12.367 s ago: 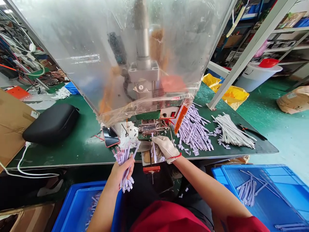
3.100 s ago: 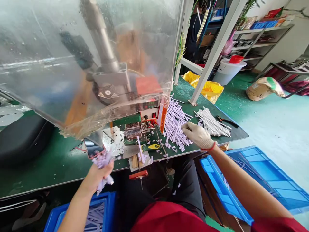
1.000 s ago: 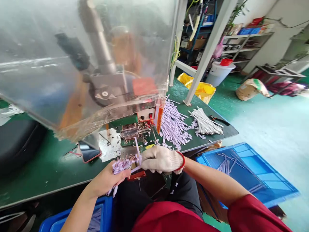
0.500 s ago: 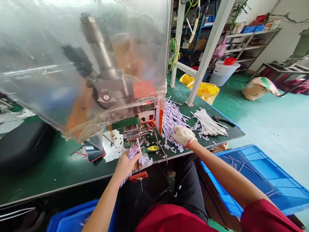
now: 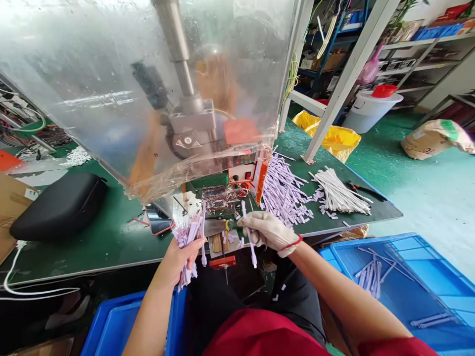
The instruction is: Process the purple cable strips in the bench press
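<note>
My bare left hand [image 5: 184, 257] is closed round a bundle of thin lilac strips [image 5: 187, 230], with one strip [image 5: 204, 235] standing apart by the thumb. In a white knitted glove, my right hand [image 5: 269, 230] pinches a single lilac strip [image 5: 253, 254] held upright over the table edge. Behind the right hand lies a loose heap of lilac strips [image 5: 282, 185] with short bits at its front. A yellow-and-green handled scraper [image 5: 215, 227] lies between the hands. Beyond it is a small metal fixture [image 5: 214, 197] under the press.
A clear plastic guard [image 5: 118, 99] hangs before the press cylinder [image 5: 174, 34]. White strips [image 5: 339, 190] and pliers [image 5: 365, 190] lie at right. Blue crates [image 5: 438, 267] stand right and lower left. A phone [image 5: 159, 220] and black case [image 5: 59, 207] lie left.
My right hand has come from the lilac heap toward the left, now holding one strip. The left hand keeps its bundle, further left in view. The camera view has shifted.
</note>
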Demonstrator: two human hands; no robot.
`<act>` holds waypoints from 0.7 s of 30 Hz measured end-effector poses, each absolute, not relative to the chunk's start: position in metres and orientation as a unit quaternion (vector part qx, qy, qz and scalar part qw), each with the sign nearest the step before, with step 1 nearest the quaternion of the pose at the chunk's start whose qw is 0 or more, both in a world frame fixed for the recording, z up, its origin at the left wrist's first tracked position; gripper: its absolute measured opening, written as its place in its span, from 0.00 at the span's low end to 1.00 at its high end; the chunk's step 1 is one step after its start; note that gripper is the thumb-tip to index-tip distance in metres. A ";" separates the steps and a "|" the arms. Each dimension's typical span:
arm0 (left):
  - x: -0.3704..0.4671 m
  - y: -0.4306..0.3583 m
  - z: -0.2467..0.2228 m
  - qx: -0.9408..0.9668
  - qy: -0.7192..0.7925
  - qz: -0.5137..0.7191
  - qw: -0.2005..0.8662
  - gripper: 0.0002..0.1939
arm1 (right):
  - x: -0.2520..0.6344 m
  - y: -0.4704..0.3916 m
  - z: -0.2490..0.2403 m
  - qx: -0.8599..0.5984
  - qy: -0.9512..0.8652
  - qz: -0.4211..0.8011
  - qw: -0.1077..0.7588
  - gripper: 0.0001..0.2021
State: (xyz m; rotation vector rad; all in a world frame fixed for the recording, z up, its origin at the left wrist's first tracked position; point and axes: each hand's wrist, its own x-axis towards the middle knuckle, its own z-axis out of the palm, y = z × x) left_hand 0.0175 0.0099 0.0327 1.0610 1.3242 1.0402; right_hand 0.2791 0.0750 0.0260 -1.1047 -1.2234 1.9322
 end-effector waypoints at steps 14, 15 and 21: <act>-0.006 -0.031 0.003 0.337 0.611 0.490 0.523 0.20 | 0.207 0.106 -0.005 -0.477 -0.451 0.684 0.318 0.14; -0.005 -0.031 0.003 0.341 0.610 0.488 0.523 0.20 | 0.206 0.107 -0.006 -0.476 -0.445 0.689 0.318 0.14; -0.004 -0.027 0.005 0.375 0.602 0.468 0.527 0.22 | 0.204 0.111 -0.008 -0.474 -0.437 0.698 0.313 0.13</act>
